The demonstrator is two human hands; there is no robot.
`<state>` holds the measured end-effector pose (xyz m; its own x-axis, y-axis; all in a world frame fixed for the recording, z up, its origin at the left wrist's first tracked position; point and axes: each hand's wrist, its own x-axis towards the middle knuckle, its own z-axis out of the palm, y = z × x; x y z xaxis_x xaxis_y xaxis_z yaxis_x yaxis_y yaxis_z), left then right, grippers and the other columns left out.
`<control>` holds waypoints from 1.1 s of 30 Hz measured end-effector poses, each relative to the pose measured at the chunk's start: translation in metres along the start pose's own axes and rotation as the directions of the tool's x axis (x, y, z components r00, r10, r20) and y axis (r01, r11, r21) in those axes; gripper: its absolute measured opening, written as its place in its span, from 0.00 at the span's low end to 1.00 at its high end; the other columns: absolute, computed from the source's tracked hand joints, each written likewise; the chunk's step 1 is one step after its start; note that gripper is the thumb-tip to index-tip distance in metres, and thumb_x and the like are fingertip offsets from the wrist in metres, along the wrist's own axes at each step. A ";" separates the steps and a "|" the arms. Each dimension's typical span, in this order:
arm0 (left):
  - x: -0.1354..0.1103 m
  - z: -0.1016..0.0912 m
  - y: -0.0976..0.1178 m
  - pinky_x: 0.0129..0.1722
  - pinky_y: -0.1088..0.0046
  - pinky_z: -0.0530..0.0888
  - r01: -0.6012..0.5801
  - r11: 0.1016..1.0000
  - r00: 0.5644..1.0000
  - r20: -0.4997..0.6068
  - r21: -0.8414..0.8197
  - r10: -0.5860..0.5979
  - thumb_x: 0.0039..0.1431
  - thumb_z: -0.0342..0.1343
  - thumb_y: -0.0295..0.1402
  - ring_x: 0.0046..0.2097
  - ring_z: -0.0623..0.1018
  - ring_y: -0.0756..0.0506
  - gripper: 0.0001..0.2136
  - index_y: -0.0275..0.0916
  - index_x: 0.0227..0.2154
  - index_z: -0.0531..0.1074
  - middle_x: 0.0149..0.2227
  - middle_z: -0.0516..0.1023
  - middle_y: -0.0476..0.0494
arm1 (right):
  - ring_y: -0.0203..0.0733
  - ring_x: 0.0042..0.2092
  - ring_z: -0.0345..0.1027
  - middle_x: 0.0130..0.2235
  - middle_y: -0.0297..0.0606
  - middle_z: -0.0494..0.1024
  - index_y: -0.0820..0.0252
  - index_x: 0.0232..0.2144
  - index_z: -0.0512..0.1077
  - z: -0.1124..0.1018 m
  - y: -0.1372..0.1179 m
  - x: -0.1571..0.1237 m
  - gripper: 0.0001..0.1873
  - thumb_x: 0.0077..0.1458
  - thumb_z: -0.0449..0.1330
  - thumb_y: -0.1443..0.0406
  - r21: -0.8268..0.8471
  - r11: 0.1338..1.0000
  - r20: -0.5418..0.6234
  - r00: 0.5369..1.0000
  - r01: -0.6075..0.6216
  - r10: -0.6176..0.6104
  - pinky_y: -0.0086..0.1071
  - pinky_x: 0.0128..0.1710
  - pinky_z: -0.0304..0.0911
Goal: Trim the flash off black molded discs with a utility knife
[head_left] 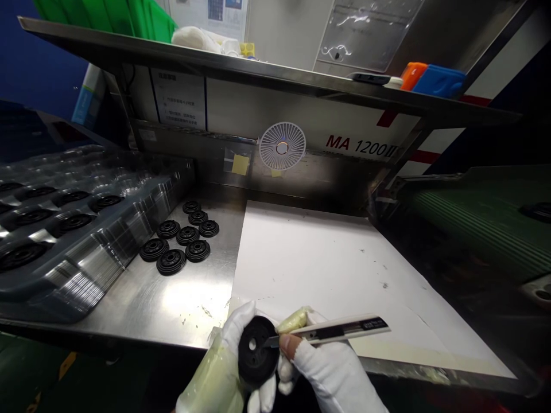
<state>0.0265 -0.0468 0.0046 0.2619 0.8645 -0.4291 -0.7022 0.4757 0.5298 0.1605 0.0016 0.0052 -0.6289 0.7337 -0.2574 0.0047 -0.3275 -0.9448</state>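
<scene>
The black moulded disc (255, 357) is held in the left hand (224, 361), its gloved fingers curled closely around the rim, with the central hole turned up toward the view. A snap-off utility knife (344, 328) is gripped in the right hand (331, 376), which is closed narrowly on the handle. The blade tip is set at the disc's face beside the hole; whether it touches cannot be told. Paring of the disc is judged to be the step in hand, and a steady hold with controlled blade pressure appears to be called for. Eight similar discs (187, 235) are grouped on the stainless steel bench (193, 304), beside a vacuum-formed tray (107, 252) that holds more. A white paper sheet (318, 269) is laid to the right, and a steel shelf (258, 74) runs overhead
</scene>
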 end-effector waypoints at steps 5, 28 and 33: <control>0.000 0.002 0.002 0.09 0.82 0.48 -0.021 1.000 0.999 -0.033 -0.013 0.021 0.55 0.30 0.56 0.12 0.64 0.56 0.38 0.26 0.13 0.70 0.16 0.68 0.37 | 0.40 0.23 0.66 0.19 0.39 0.71 0.63 0.17 0.69 0.003 0.002 -0.001 0.26 0.51 0.59 0.48 -0.070 0.997 -0.025 0.999 0.034 -0.036 0.34 0.28 0.62; 0.029 -0.034 0.005 0.43 0.57 0.70 -0.255 0.955 0.960 -0.074 0.154 0.269 0.44 0.61 0.37 0.38 0.77 0.37 0.09 0.36 0.18 0.74 0.26 0.78 0.40 | 0.37 0.14 0.63 0.13 0.30 0.70 0.58 0.25 0.73 0.007 0.015 0.002 0.13 0.43 0.69 0.56 0.264 0.945 -0.258 0.958 0.192 -0.122 0.30 0.14 0.63; 0.029 -0.026 0.006 0.44 0.59 0.69 -0.161 0.986 0.983 -0.081 0.043 0.164 0.43 0.59 0.32 0.39 0.77 0.37 0.06 0.36 0.17 0.73 0.25 0.78 0.41 | 0.38 0.19 0.67 0.19 0.31 0.74 0.56 0.22 0.74 0.005 0.017 0.005 0.12 0.37 0.72 0.58 0.225 0.959 -0.248 0.962 0.171 -0.113 0.31 0.22 0.69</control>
<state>0.0129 -0.0229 -0.0240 0.0889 0.9148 -0.3941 -0.7057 0.3371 0.6232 0.1534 -0.0040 -0.0113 -0.4124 0.8907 -0.1912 -0.2777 -0.3229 -0.9048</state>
